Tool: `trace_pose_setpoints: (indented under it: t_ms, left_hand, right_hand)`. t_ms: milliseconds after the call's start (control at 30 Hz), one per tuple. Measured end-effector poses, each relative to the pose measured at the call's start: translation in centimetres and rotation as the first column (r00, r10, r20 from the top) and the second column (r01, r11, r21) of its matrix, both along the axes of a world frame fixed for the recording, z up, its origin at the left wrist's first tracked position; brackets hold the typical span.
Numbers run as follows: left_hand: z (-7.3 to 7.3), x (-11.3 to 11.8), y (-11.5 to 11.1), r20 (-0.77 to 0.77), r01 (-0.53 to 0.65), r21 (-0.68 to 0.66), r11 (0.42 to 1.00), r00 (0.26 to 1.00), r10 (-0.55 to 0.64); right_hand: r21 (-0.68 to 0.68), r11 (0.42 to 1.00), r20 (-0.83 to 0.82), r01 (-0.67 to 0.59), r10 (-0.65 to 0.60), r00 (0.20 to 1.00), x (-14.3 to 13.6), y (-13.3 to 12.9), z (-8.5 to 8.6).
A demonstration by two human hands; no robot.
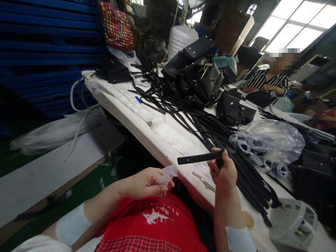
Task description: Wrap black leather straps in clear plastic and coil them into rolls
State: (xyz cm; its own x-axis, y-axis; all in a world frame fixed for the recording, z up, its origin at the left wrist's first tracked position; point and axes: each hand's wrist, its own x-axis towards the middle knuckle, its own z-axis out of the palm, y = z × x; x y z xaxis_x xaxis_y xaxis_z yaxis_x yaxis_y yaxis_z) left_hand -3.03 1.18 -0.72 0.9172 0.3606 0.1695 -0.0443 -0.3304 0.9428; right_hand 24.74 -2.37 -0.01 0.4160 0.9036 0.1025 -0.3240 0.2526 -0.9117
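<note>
My left hand [153, 182] is closed around a crumpled piece of thin white material [168, 174], in front of the red apron. A black strap [197, 158] runs out to the left from my right hand [225, 168], which pinches it between thumb and fingers over the table's near edge. Small holes show near the strap's free end. The white piece and the strap are apart. Beyond my right hand, many black straps [191, 120] lie in a long bundle across the white table [123, 113].
Black bags [196, 70] are piled at the table's back. Right of my right hand sit a clear plastic bag of rolled items [270, 143] and a pale plastic container [292, 222]. A person in a striped top [265, 81] sits across the table. Blue racks [49, 52] stand left.
</note>
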Motion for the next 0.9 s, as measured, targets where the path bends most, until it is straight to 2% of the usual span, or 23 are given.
trace_pose_setpoints:
  t_ms: [100, 200, 300, 433, 600, 733, 833, 900]
  left_hand:
    - [-0.1, 0.0, -0.4, 0.014, -0.028, -0.202, 0.979, 0.999, 0.032]
    - [-0.9, -0.1, -0.6, -0.021, -0.086, -0.436, 0.896, 0.996, 0.085]
    - [-1.6, 0.1, -0.6, -0.014, -0.118, -0.527, 0.841, 0.991, 0.130]
    - [-1.9, 0.5, -0.4, -0.006, -0.133, -0.524, 0.841, 0.988, 0.153]
    - [-1.5, 0.5, -0.4, -0.025, -0.101, -0.393, 0.914, 0.995, 0.099]
    - [-1.3, 0.5, -0.5, -0.001, -0.042, -0.343, 0.938, 0.999, 0.045]
    - [-1.1, 0.7, -0.4, -0.019, -0.023, -0.345, 0.938, 1.000, 0.017]
    - [-0.9, 0.8, -0.2, -0.040, -0.007, -0.287, 0.958, 0.999, -0.005]
  right_hand:
    - [-0.003, 1.000, -0.006, -0.005, 0.005, 1.000, -0.2, 0.0, -0.2]
    - [-0.013, 1.000, -0.020, 0.012, -0.012, 1.000, -0.2, -0.2, 0.0]
    - [-0.016, 0.999, -0.022, 0.033, -0.034, 0.999, -0.3, -0.5, 0.2]
    - [-0.020, 0.999, 0.029, 0.032, -0.032, 0.999, -0.6, -0.6, 0.1]
    - [-0.054, 0.998, 0.127, 0.028, -0.021, 0.992, -0.6, -0.6, -0.2]
    - [-0.108, 0.993, 0.166, -0.045, 0.062, 0.984, -0.6, -0.7, -0.5]
    - [-0.179, 0.979, 0.263, -0.097, 0.143, 0.954, -0.6, -0.8, -0.8]
    - [-0.181, 0.977, 0.328, -0.116, 0.171, 0.929, -0.5, -0.8, -0.8]
